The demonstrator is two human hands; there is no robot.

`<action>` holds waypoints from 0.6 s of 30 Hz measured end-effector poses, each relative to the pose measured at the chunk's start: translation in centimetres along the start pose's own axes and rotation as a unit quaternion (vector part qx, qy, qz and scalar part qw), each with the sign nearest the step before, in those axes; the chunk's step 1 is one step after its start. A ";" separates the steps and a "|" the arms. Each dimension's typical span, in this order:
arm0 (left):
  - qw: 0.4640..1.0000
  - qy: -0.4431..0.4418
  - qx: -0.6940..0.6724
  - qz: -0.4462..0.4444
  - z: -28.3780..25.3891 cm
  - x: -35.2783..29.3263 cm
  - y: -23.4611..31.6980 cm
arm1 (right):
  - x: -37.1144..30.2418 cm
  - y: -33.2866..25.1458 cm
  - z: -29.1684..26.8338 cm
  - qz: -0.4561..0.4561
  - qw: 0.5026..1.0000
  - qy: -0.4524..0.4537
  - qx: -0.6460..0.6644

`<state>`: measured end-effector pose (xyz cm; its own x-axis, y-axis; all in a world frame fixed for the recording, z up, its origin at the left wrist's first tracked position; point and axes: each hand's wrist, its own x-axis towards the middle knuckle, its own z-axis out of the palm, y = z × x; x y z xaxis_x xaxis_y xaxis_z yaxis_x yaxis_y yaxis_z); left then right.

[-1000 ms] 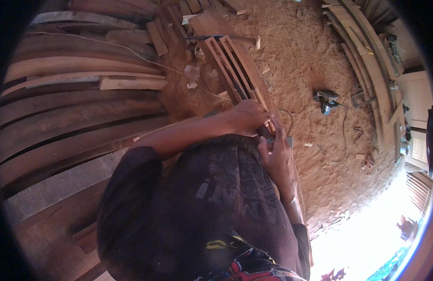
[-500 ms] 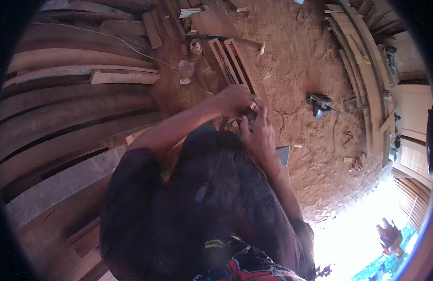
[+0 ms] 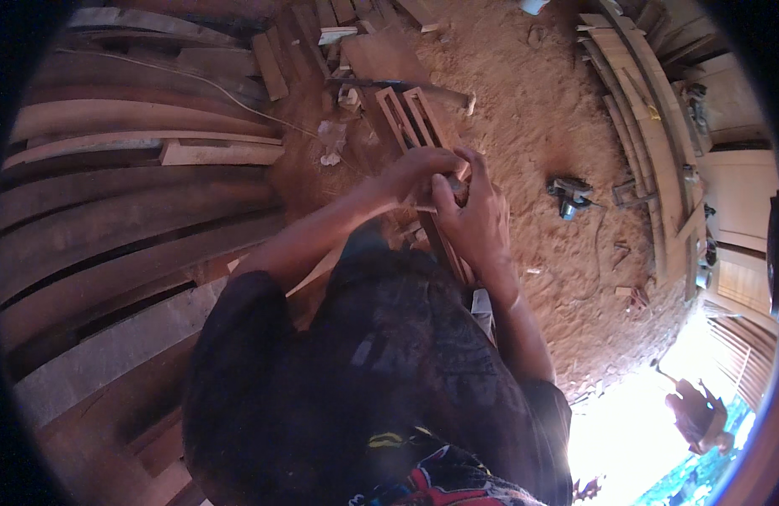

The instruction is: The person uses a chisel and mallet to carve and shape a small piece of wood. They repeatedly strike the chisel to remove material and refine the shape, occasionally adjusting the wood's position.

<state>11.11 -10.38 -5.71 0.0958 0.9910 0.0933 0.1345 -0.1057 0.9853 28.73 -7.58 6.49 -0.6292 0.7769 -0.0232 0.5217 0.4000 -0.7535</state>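
A narrow wooden frame point(image 3: 409, 111) with two long slots runs away from my lap, its near part passing under my hands. My left hand point(image 3: 423, 167) curls over a small dark-grey hand tool point(image 3: 459, 191) at the frame's top face. From the right side, my right hand point(image 3: 482, 215) closes round the same tool, thumb and forefinger bent over it. My fingers hide most of it, so its exact kind cannot be made out. Beside my right forearm, a pale flat-sided piece point(image 3: 482, 308) shows near my leg.
Stacked planks point(image 3: 136, 198) fill the left side. A long dark bar point(image 3: 398, 85) lies crosswise beyond the frame. On the sandy floor point(image 3: 507, 101) at right rests a corded power tool point(image 3: 569, 196), with long boards point(image 3: 638, 101) behind it. Another person point(image 3: 697, 413) is at the bright lower right.
Both hands have moved forward along the frame with the tool, and more of the frame's near part now shows below them. The person at lower right has come further into view.
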 end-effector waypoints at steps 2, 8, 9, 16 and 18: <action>0.973 0.011 0.184 0.141 0.2 0.5 2.3 | -1.3 0.7 -0.6 0.015 0.995 0.022 0.100; 0.942 0.324 0.018 -0.088 -6.8 4.2 6.9 | -13.3 8.6 -3.2 0.262 0.960 -0.098 -0.008; 0.948 0.312 0.011 -0.061 -7.6 4.6 8.8 | -15.7 9.5 -3.3 0.264 0.960 -0.092 -0.025; 0.971 0.234 -0.049 -0.025 -10.6 6.8 7.7 | -23.3 9.8 0.0 0.241 0.966 0.061 -0.071; 0.974 0.218 -0.055 -0.012 -11.5 6.5 5.8 | -25.2 11.5 1.1 0.223 0.969 0.073 -0.076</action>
<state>1.15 -3.60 2.30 -0.3372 0.9362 0.0993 0.0231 -0.0973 0.9950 49.95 -23.09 -2.30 -0.2383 0.9452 -0.2232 0.8088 0.0659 -0.5844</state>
